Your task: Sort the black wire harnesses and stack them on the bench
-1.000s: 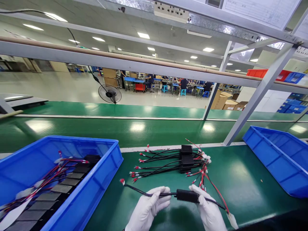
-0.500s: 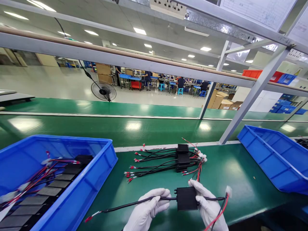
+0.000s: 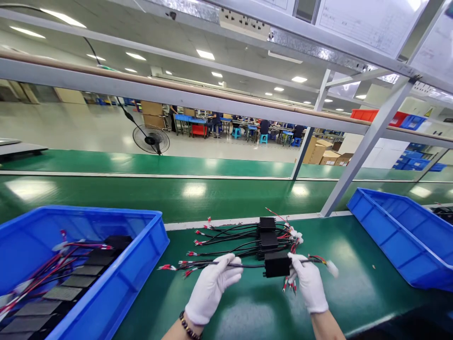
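Low in the centre of the frame, two white-gloved hands hold a black module (image 3: 276, 264) with its trailing black cable (image 3: 247, 265) just above the green bench (image 3: 354, 278), right at the near edge of a row of like modules (image 3: 268, 233). The likely trouble lies there: the held unit's red-tipped leads (image 3: 173, 267) at centre left hang among those of the laid-out row, and could snag or drag the neat line askew. The white plug (image 3: 331, 269) dangling to the right could also catch. The left hand (image 3: 214, 288) is closed around the cable, fingers curled. The right hand (image 3: 308, 283) pinches the module's right end, thumb and fingers shut on it. Blue bins flank them: one with stacked modules at lower left (image 3: 148, 250), another at right (image 3: 389, 231).
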A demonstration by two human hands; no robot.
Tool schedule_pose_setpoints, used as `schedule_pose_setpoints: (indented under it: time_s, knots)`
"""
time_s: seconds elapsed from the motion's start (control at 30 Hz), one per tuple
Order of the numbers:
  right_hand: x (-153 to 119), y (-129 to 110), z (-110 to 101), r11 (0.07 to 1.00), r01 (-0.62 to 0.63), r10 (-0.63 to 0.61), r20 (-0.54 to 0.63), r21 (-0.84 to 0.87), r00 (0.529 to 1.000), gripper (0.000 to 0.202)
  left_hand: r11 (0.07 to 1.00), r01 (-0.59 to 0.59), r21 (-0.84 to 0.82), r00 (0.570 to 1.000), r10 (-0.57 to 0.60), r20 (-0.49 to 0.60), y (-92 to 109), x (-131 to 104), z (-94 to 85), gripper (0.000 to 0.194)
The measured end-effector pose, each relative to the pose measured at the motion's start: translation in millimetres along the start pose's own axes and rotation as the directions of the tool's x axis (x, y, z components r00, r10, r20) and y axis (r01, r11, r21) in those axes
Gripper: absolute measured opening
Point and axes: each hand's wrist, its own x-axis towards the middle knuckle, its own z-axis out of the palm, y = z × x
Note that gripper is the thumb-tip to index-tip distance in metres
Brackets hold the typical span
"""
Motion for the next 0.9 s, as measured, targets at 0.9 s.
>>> schedule_pose_setpoints:
  time_s: [0.9]
  knots:
    - [102, -18, -3, 0.957, 0.169, -0.238, -0.308, -0.235, 0.921, 0.03, 1.0, -0.029, -0.007, 0.996, 0.028, -0.08, 5, 84, 2.1, 0.017]
